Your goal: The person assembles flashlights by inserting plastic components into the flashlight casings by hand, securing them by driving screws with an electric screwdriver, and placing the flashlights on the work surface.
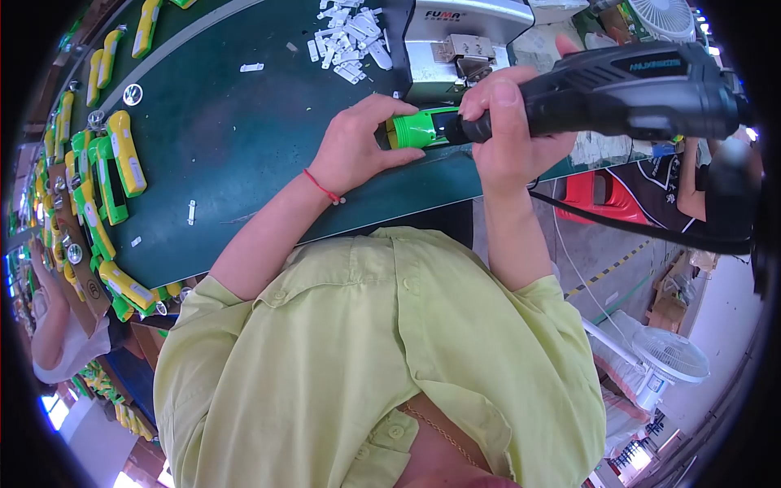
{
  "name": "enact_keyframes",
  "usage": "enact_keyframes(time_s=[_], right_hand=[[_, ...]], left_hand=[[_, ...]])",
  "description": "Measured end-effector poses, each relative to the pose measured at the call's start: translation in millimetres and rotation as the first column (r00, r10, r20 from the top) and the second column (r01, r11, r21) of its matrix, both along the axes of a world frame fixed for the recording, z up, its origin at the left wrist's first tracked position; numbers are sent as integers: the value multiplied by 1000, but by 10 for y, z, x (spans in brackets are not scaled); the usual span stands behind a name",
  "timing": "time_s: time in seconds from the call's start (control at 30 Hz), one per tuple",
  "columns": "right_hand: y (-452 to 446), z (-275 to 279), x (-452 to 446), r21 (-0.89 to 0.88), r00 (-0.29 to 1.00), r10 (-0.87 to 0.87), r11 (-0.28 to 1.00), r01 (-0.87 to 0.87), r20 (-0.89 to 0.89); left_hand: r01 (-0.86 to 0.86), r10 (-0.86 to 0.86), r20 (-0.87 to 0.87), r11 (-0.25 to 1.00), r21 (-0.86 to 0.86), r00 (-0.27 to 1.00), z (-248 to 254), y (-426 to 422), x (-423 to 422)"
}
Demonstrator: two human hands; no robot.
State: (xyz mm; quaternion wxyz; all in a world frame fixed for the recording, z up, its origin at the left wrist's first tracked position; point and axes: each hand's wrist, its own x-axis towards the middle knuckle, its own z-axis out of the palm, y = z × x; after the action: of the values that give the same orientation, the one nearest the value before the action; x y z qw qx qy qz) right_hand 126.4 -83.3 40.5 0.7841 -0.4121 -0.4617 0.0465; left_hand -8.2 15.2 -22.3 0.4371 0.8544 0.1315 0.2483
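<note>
Thumb and fingers of my left hand (355, 140) are closed round the ribbed end of a green flashlight body (416, 130), which lies at the front of the bench. My right hand (514, 122) grips a black electric screwdriver (630, 91) by its front part. The tool lies nearly level, its nose pointing left at the far end of the flashlight body. Its tip and the exact contact there are hidden by my right fingers.
Behind my hands stands a silver FUMA machine (465, 49), with a pile of small white plastic pieces (350, 41) to its left. Several yellow-green flashlight bodies (126, 152) line the bench's left edge. A red stool (579, 198) and a cable (634, 231) are at right.
</note>
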Motion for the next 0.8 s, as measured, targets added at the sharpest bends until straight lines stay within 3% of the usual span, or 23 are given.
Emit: enact_keyframes(time_s=[0.17,0.23,0.3,0.43,0.63,0.67,0.7,0.77,0.8], right_hand=[[-8,-7,-118,-79,999,-48,996,48,5],[-7,-85,-147,-71,995,-41,996,48,95],[-93,-172,-77,-168,952,-112,972,165,287],[-158,-192,-105,-170,855,-168,944,283,491],[-212,-151,-73,-229,839,-91,941,249,536],[-225,-200,-93,-284,876,-53,935,212,480],[-195,-234,-144,-245,905,-72,951,189,419],[-148,-248,-177,-187,930,-81,970,156,357],[-149,-211,-139,-196,884,-130,951,239,449]], left_hand=[[-8,9,23,999,-35,1000,-26,-5,4],[-11,11,21,999,-40,1000,-27,17,13],[12,-15,79,999,30,997,-29,2,4],[11,-9,64,999,-35,998,11,59,26],[-7,11,62,998,-62,998,7,17,-2],[-20,24,39,994,-104,999,-21,11,-4],[-31,28,133,999,20,991,-96,25,8],[8,-12,-22,986,-166,1000,27,45,-7],[13,-16,-20,989,-146,1000,68,28,-39]])
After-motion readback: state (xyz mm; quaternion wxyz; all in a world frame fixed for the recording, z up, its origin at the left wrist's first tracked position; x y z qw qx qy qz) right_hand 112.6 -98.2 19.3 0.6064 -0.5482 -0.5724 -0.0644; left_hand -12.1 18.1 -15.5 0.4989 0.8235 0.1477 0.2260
